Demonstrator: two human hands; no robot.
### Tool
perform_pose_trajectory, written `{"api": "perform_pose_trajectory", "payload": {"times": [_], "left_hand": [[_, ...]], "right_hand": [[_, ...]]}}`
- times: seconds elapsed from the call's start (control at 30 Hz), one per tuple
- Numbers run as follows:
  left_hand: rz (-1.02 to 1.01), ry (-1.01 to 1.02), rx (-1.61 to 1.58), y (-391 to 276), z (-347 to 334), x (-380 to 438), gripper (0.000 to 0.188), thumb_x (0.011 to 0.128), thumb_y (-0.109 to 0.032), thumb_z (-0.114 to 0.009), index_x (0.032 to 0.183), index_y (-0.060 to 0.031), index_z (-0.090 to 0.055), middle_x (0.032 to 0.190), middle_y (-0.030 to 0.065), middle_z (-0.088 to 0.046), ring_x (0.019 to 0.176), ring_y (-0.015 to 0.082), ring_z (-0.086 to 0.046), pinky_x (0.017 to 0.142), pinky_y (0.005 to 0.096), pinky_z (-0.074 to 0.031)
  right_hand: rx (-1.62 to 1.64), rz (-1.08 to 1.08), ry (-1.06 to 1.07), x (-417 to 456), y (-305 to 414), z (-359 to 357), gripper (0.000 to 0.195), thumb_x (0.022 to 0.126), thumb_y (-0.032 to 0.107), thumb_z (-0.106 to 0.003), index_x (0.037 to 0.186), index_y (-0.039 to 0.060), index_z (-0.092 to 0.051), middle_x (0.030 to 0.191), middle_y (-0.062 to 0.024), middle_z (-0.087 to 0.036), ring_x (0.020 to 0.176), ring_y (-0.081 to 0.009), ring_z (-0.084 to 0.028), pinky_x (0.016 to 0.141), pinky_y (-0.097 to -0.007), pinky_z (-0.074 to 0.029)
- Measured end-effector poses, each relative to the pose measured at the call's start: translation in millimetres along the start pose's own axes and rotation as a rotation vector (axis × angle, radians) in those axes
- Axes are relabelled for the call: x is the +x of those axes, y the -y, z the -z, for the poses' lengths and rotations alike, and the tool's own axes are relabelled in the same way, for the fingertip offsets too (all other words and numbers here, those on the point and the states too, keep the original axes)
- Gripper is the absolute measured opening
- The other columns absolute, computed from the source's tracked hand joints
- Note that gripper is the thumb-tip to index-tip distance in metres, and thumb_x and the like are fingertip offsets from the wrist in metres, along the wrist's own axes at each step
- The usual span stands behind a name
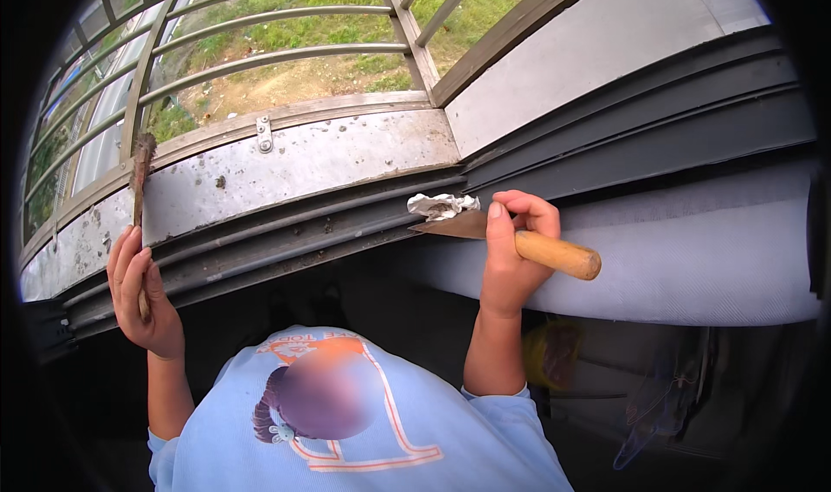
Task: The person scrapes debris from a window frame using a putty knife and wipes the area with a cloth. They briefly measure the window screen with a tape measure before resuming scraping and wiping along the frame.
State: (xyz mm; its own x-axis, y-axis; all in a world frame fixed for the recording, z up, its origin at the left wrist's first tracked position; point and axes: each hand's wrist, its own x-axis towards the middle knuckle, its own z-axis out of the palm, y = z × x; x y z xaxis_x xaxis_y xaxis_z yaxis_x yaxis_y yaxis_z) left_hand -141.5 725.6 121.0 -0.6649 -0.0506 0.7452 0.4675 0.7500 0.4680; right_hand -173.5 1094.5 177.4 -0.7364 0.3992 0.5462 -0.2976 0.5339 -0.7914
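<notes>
My left hand (144,291) is closed around the handle of a dirty brush (141,167), its bristles upward over the metal window ledge. In my right hand (519,252) is a pointed trowel with a wooden handle (558,254); its metal blade (458,225) points left over the window track. A crumpled white tissue (441,206) with dark dirt in it lies by the blade's upper edge, near the track's corner. Whether it rests on the blade or the track I cannot tell. Dark crumbs of dirt dot the window track (311,227).
Beyond the track runs a pale metal ledge (311,151) with dirt specks and a small bracket (263,135). Metal bars (279,57) enclose the outside. A grey-white fabric-like surface (682,258) lies to the right, with clothes hangers (649,414) below it.
</notes>
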Motion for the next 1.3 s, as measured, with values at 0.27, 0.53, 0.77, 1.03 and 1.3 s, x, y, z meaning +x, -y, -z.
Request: {"api": "perform_pose_trajectory", "payload": {"times": [0.27,0.53,0.77,1.03,1.3], "left_hand": [[-0.026,0.061,0.049,-2,1,3,0.018,0.088,0.005,-0.054,0.105,0.0038,-0.059,0.116,0.0213,-0.060,0.115,0.0368,-0.054,0.099,0.0440,-0.041],[-0.011,0.109,0.103,-3,0,2,0.017,0.089,0.004,-0.054,0.104,0.0042,-0.059,0.117,0.0226,-0.059,0.115,0.0377,-0.053,0.099,0.0449,-0.041],[-0.021,0.123,0.071,-3,1,4,0.017,0.088,0.003,-0.054,0.104,0.0043,-0.059,0.117,0.0229,-0.059,0.115,0.0389,-0.053,0.099,0.0459,-0.041],[-0.045,0.105,0.060,0,2,3,0.016,0.088,0.003,-0.054,0.103,0.0045,-0.059,0.116,0.0228,-0.060,0.114,0.0390,-0.053,0.098,0.0461,-0.041],[-0.016,0.102,0.054,0,4,2,0.017,0.088,0.003,-0.054,0.104,0.0042,-0.059,0.116,0.0231,-0.060,0.115,0.0389,-0.053,0.098,0.0460,-0.041]], "right_hand": [[0.598,0.156,-0.257,-3,-16,-22,0.016,0.085,-0.001,-0.053,0.089,0.0034,-0.038,0.058,-0.0044,-0.044,0.045,-0.0103,-0.040,0.043,-0.0234,-0.037],[0.543,0.052,-0.489,3,-18,-37,0.015,0.084,-0.001,-0.049,0.083,0.0046,-0.035,0.050,0.0013,-0.032,0.039,-0.0076,-0.029,0.037,-0.0217,-0.027],[0.609,-0.011,-0.462,-13,0,-47,0.017,0.086,0.001,-0.051,0.083,0.0047,-0.035,0.049,0.0009,-0.033,0.040,-0.0073,-0.030,0.038,-0.0210,-0.026],[0.710,-0.046,-0.265,-58,42,-77,0.017,0.091,0.010,-0.052,0.086,0.0069,-0.035,0.050,0.0020,-0.034,0.041,-0.0069,-0.031,0.038,-0.0219,-0.027],[0.833,-0.003,0.104,-86,58,-95,0.023,0.088,0.003,-0.059,0.094,0.0069,-0.037,0.060,-0.0045,-0.044,0.047,-0.0138,-0.043,0.039,-0.0254,-0.036]]}}
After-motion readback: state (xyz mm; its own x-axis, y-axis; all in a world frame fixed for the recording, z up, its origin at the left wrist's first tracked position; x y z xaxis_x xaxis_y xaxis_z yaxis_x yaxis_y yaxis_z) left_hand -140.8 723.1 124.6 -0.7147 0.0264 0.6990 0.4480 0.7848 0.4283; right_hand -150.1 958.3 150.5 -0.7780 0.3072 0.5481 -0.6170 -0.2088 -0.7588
